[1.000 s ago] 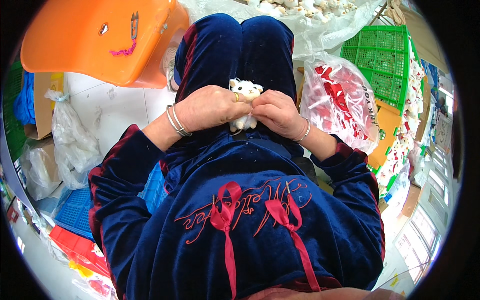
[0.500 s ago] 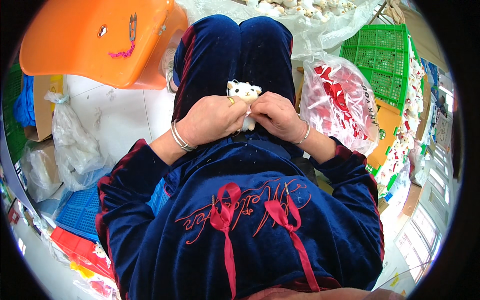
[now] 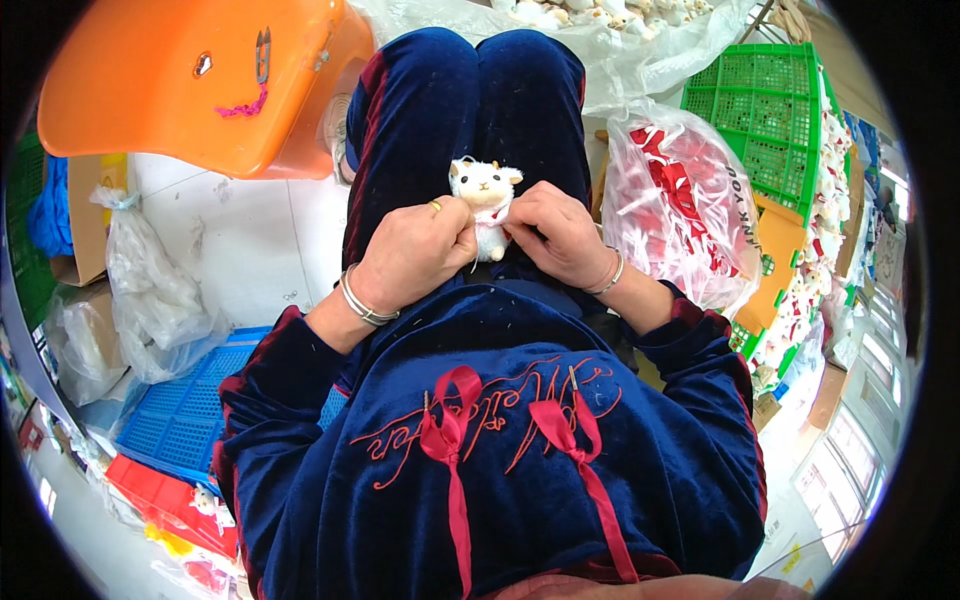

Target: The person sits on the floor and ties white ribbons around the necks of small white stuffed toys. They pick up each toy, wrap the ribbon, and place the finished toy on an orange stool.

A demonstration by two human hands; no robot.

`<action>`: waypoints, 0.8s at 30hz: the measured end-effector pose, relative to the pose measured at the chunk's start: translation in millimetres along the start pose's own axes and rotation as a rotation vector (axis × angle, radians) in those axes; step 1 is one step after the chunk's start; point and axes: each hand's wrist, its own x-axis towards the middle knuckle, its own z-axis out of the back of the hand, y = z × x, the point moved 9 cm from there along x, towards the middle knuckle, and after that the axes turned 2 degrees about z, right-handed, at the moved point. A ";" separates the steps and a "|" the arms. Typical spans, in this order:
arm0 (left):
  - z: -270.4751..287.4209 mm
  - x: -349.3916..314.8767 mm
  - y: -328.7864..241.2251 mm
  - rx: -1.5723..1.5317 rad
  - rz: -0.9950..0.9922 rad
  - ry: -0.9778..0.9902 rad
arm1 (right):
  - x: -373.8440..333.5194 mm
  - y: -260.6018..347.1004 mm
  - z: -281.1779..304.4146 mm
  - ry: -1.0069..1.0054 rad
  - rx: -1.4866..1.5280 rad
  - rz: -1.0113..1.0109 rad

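Note:
A small white plush toy animal [image 3: 487, 187] with dark eyes, little tan horns and a beige muzzle stands upright on my lap, facing me. Around its neck runs a thin pale and red ribbon [image 3: 490, 214]. My left hand [image 3: 418, 252] is closed in a pinch at the toy's left side, level with the neck, on one side of the ribbon. On the other side my right hand [image 3: 562, 236] pinches too, thumb and forefinger together beside the toy's chest. The fingertips partly hide the ribbon's ends.
An orange stool [image 3: 190, 90] at the upper left bears small thread snips [image 3: 263, 58] with a pink cord. To the right are a clear bag of red and white pieces [image 3: 680, 200] and a green crate [image 3: 755, 110]. Several plush toys [image 3: 600, 14] lie on plastic sheeting at the top.
My hands have drawn apart, the left one moving outward, so more of the plush toy's neck and body shows between them. My left elbow has shifted inward, uncovering more of the blue crate.

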 end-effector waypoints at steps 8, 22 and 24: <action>3.9 0.7 -7.0 -0.005 -0.043 -0.068 | 12.7 6.5 -9.9 0.087 -0.024 -0.080; 5.9 -2.0 0.6 -0.120 0.014 -0.039 | 13.5 3.0 -13.3 0.058 -0.025 -0.248; 6.5 -1.7 12.5 -0.273 0.233 0.027 | 12.3 0.7 -13.0 0.044 -0.025 -0.248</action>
